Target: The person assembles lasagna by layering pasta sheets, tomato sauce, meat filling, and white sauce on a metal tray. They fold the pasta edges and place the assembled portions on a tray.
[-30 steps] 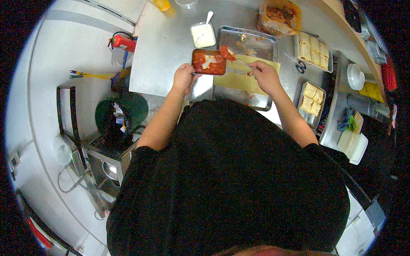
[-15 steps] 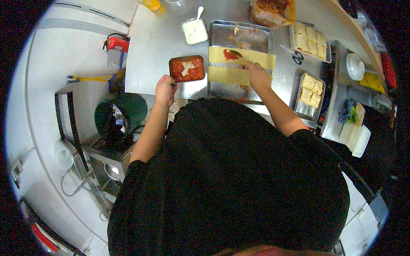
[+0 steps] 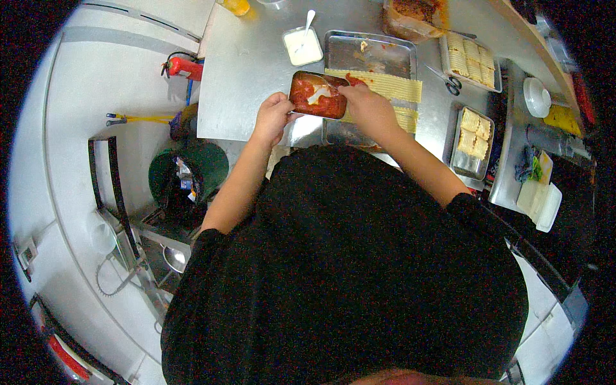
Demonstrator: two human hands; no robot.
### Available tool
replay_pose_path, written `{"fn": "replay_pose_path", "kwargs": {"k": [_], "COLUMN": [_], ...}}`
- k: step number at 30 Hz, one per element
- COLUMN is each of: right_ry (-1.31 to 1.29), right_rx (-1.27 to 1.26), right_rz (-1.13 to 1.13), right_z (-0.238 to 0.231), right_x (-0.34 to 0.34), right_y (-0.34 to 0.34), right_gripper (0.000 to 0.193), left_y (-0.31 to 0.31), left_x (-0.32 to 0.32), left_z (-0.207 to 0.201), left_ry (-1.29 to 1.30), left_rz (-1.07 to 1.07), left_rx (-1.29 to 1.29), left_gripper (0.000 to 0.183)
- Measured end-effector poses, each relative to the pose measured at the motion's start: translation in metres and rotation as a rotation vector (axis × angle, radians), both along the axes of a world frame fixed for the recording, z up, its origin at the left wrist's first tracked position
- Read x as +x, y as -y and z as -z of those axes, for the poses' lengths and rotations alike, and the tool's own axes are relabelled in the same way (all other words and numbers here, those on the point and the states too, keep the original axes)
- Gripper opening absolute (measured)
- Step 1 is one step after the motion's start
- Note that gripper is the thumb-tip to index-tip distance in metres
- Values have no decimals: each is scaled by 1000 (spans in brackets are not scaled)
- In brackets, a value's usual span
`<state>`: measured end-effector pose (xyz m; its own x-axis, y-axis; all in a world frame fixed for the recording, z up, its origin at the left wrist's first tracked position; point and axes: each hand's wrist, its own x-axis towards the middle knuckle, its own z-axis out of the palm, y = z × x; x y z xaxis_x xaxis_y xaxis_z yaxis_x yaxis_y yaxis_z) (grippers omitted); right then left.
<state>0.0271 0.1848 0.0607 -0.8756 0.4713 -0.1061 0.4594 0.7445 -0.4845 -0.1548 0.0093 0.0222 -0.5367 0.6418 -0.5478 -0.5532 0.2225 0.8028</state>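
My left hand (image 3: pixel 274 117) grips the near left corner of a small metal pan (image 3: pixel 297 106), tilted slightly above the table. Red sauce with a white creamy patch (image 3: pixel 319 95) fills the pan. My right hand (image 3: pixel 369 110), fingers closed, reaches over the pan's right end with a spoon (image 3: pixel 333 88) dipped in the sauce; the hand hides much of it. Behind that hand, two ridged pasta sheets (image 3: pixel 401 88) lie across a large metal tray (image 3: pixel 346 51). Some red sauce (image 3: pixel 355 79) is spread on the farther sheet.
A square tub of white cream (image 3: pixel 301 48) with a spoon stands at the far left. Scissors (image 3: pixel 453 86) lie right of the large tray. Two trays of pasta pieces (image 3: pixel 471 64) sit further right. A lined container of brown-red filling (image 3: pixel 410 19) stands at the back.
My right hand has moved left from the far pasta sheet to the pan, bringing the spoon into the sauce. My left hand has carried the pan right, closer to the large tray.
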Motion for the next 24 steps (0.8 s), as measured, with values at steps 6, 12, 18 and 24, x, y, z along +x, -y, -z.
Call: {"fn": "replay_pose_path", "kwargs": {"k": [6, 12, 18, 24], "right_ry": [96, -6, -31, -56], "right_rx": [-243, -436, -467, -426], "right_rz": [-57, 139, 296, 478], "right_z": [17, 17, 16, 41], "right_x": [2, 13, 39, 70], "right_y": [3, -14, -27, -51], "right_gripper": [28, 29, 28, 27], "left_y": [-12, -13, -19, -15], "left_x": [-8, -8, -10, -8], "left_z": [0, 11, 18, 30], "left_ry": [8, 32, 30, -95], "left_rz": [69, 74, 45, 47], "left_rx": [-60, -53, -41, 4], "left_gripper": [13, 13, 11, 8]}}
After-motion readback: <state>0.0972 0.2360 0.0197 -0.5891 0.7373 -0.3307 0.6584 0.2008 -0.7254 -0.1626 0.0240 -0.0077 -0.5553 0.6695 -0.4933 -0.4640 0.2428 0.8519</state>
